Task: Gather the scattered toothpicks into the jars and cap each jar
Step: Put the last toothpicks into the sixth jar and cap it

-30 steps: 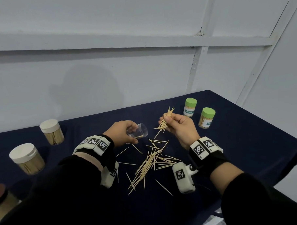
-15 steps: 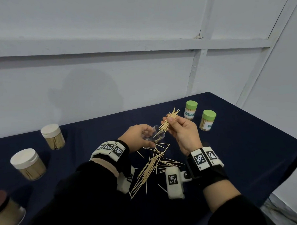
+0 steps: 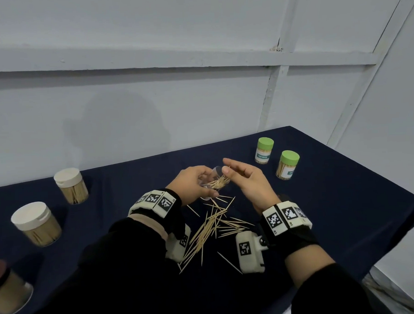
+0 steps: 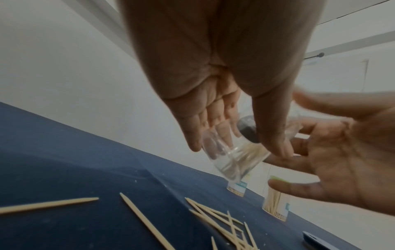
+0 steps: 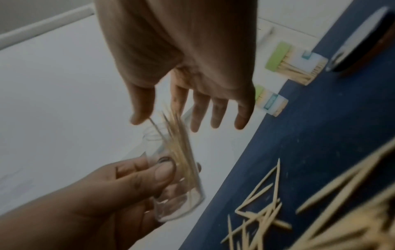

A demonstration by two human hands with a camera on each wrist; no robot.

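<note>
My left hand (image 3: pixel 195 185) grips a small clear jar (image 3: pixel 217 179), tilted with its mouth toward my right hand. A bundle of toothpicks (image 5: pixel 181 143) stands in the jar (image 5: pixel 177 186), the tips sticking out of the mouth. My right hand (image 3: pixel 240 176) hovers just past the mouth with fingers straight and spread, holding nothing. In the left wrist view the jar (image 4: pixel 233 159) sits between thumb and fingers. Several loose toothpicks (image 3: pixel 211 228) lie scattered on the dark blue cloth between my wrists.
Two green-capped toothpick jars (image 3: pixel 264 153) (image 3: pixel 287 164) stand at the back right. Two white-lidded jars (image 3: pixel 71 185) (image 3: pixel 37 223) and a brown-lidded jar (image 3: pixel 8 291) stand on the left. A dark round lid (image 5: pixel 363 44) lies near my right wrist. The table edge runs close on the right.
My left hand brought the jar over to the right hand. The bundle that my right hand pinched now sits in the jar, and the right hand has let go and spread its fingers.
</note>
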